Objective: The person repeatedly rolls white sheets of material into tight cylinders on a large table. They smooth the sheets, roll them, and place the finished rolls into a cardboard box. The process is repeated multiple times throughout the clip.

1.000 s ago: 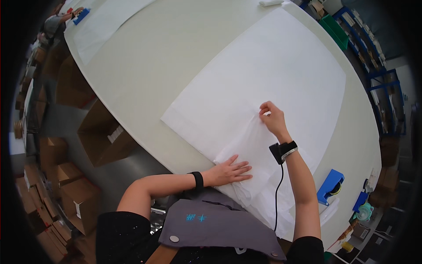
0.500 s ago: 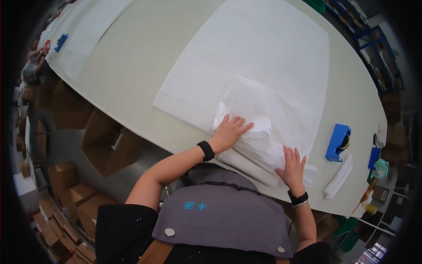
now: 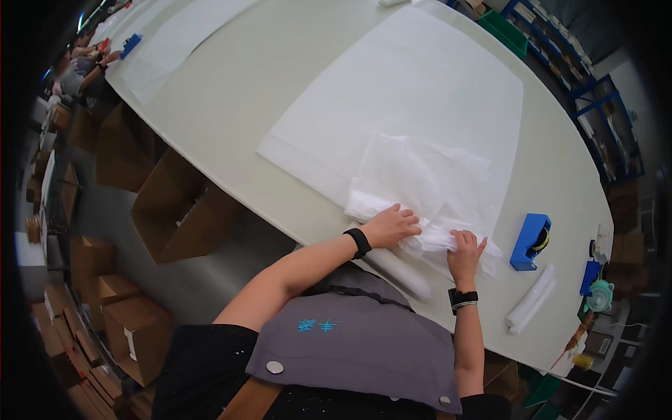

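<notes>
A thin white sheet [image 3: 420, 164], crumpled and slightly see-through, lies on a larger smooth white sheet [image 3: 420, 77] near the table's front edge. Along the crumpled sheet's near side runs a bunched fold. My left hand [image 3: 392, 225] grips this fold near its middle, fingers curled over it. At the fold's right end, my right hand [image 3: 463, 259] has its fingers bent onto the material. Both thumbs are largely hidden. Just in front of my body, a white roll [image 3: 402, 274] lies at the table edge, partly under my left wrist.
To the right stand a blue tape dispenser [image 3: 530, 241] and a narrow white roll [image 3: 530, 299]. A turquoise object [image 3: 600, 297] sits at the right rim. Open cardboard boxes [image 3: 175, 210] stand on the floor at left. People [image 3: 80, 73] work at the table's far left.
Both hands have closed on the crumpled sheet and come closer together. My left hand moved right and nearer to me; the sheet's near side is now gathered into a fold.
</notes>
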### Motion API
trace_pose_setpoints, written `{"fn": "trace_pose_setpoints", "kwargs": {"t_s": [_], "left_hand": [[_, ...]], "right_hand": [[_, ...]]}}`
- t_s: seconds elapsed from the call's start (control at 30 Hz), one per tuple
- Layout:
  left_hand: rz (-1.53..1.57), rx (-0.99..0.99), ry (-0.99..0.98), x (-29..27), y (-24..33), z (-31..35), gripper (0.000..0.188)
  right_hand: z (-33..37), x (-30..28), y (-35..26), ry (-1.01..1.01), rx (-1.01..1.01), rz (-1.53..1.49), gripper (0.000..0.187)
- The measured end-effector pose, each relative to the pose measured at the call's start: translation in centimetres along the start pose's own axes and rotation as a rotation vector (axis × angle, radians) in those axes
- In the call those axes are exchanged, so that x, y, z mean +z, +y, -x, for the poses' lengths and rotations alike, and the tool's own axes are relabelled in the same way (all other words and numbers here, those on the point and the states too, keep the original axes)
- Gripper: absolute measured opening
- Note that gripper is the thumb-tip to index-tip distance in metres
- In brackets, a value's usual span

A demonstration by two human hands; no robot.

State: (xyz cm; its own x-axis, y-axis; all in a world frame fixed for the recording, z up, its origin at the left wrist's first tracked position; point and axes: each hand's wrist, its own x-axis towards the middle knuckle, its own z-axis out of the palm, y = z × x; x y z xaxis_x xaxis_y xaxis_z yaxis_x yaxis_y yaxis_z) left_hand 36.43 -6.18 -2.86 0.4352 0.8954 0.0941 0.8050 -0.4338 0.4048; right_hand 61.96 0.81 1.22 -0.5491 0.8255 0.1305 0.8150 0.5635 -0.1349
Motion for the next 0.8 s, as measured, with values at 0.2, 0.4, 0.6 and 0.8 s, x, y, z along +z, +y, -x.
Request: {"fn": "trace_pose_setpoints", "kwargs": {"t_s": [0.2,0.4,0.6,0.8], "left_hand": [[0.069,-0.004,-0.064,-1.7,-1.0,0.4,0.053],[-0.149,-0.328,-0.069,-1.7,3.8,-3.6,0.071],[-0.054,0.024,-0.010,1.9,4.3,-2.4,0.051],[0.059,-0.058,-0.028,-0.5,4.9,-1.3,0.048]], "right_hand": [[2.1,0.3,1.3,0.118,0.074,-0.022,0.052],[0.0,0.0,3.1,-0.164,0.139,-0.044,0.033],[2.8,-1.4,5.7,-0.247,0.147,-0.059,0.031],[4.8,-0.6,3.7,0.129,0.133,-0.359,0.053]]}}
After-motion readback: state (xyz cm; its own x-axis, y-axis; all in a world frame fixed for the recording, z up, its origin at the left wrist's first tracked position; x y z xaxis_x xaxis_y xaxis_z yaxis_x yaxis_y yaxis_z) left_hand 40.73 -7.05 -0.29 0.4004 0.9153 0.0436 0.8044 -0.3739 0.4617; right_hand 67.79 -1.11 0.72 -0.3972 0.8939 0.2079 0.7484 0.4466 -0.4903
